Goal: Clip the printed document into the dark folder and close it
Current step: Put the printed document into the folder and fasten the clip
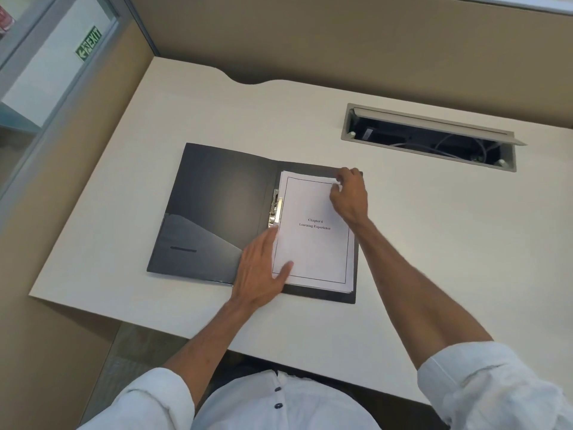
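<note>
White pages of the printed document (313, 240) lie in the open dark folder (217, 209) on the desk (434, 243) — left hand (263, 271) flat on their near edge, right hand (348, 193) pinching the far corner. Beside the left fingertips, the metal clip (275, 209) could miss a skewed stack, leaving sheets loose.

Desk (434, 231), cable tray (431, 141), exit sign (89, 44)

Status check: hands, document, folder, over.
Left hand flat on document edge; right hand at its top corner. Folder open, clip not over paper. Nothing blocking.
</note>
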